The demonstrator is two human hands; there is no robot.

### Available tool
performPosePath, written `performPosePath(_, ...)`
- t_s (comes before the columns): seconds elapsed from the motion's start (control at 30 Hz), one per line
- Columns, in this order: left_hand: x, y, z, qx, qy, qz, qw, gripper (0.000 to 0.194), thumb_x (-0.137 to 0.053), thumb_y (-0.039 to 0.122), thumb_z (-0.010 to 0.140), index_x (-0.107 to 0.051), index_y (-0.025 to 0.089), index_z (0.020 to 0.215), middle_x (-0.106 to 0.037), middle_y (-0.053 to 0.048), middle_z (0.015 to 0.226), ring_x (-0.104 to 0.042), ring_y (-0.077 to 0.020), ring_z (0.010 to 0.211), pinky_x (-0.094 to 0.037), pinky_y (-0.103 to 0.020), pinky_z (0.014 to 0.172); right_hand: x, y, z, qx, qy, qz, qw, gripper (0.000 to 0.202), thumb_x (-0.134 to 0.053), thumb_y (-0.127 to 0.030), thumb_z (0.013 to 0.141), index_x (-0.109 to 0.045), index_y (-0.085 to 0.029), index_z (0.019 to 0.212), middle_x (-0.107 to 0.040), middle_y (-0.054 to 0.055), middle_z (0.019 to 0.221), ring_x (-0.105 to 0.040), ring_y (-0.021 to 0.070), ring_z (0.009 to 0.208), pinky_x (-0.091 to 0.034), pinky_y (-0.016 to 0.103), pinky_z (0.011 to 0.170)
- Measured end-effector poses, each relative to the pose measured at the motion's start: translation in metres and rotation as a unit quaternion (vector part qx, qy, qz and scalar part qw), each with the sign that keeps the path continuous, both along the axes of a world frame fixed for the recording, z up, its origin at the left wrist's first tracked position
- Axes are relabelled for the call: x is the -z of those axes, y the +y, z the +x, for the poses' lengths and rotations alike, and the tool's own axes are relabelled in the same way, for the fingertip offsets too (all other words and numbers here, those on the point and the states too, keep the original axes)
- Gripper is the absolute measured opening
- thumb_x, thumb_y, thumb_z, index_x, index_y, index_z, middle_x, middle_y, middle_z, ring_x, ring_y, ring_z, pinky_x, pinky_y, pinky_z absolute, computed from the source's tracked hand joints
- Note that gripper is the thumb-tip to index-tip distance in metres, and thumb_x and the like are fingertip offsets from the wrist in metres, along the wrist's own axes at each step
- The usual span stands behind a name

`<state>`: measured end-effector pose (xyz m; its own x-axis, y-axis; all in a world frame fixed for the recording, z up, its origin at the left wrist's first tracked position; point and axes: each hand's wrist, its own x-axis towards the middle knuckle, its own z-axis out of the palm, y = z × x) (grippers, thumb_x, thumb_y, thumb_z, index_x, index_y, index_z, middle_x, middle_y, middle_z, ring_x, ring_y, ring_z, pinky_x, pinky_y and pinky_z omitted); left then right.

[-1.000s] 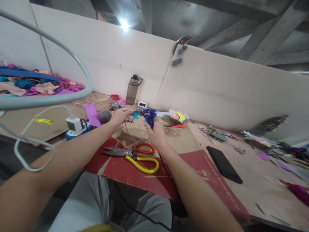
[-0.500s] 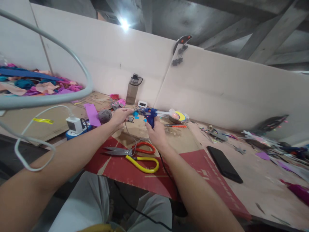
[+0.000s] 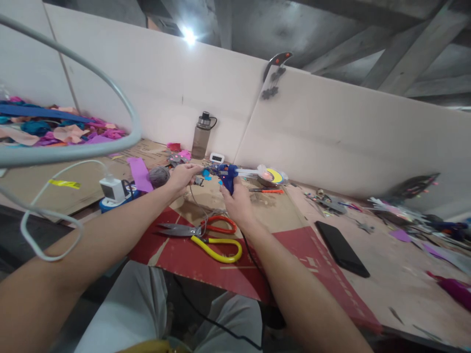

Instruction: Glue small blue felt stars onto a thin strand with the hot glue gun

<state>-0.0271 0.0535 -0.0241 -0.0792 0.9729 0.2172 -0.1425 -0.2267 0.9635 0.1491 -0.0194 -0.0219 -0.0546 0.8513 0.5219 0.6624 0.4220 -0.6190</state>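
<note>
My right hand is wrapped around the handle of a blue hot glue gun, its nozzle pointing left and a white glue stick out of its back. My left hand pinches at the nozzle end; grey yarn trails from its fingers, and any small piece held there is too blurred to make out. A ball of grey yarn lies beside the left wrist. Below both hands, large scissors with one red and one yellow handle rest slightly parted on the red-and-brown cardboard.
A water bottle and a small white digital clock stand by the wall panel. On the left are a white charger and looping cable; on the right, a black phone. A grey hoop crosses the upper left.
The glue gun has shifted very slightly left toward my left fingers. Both hands keep their grips, and the view has barely moved.
</note>
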Motion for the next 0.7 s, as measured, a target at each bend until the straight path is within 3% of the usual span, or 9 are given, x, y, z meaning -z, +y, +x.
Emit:
performPosePath(0.57,-0.0009,-0.0011,0.0,-0.002,0.001,-0.002,1.0,0.014,-0.071,0.025,0.067,-0.064,0.013,0.066,-0.05,0.004,0.051,-0.031,-0.0037,0.038,-0.016,-0.022,0.039,0.0041,0.0045,0.0007,-0.021,0.02,0.012,1.0,0.026,-0.049,-0.03,0.084,-0.054,-0.019,0.107,-0.066,0.011,0.093,-0.061,0.0269,0.089,-0.046,0.041,0.082)
performPosePath(0.7,0.0023,0.0047,-0.0023,-0.016,-0.011,-0.001,1.0,0.016,-0.071,0.026,0.067,-0.06,0.014,0.063,-0.046,0.005,0.049,-0.03,-0.0038,0.038,-0.016,-0.022,0.039,0.0015,0.0062,0.0029,-0.029,0.076,0.002,0.997,0.022,-0.051,-0.031,0.081,-0.054,-0.019,0.098,-0.066,0.008,0.087,-0.06,0.022,0.076,-0.049,0.037,0.073)
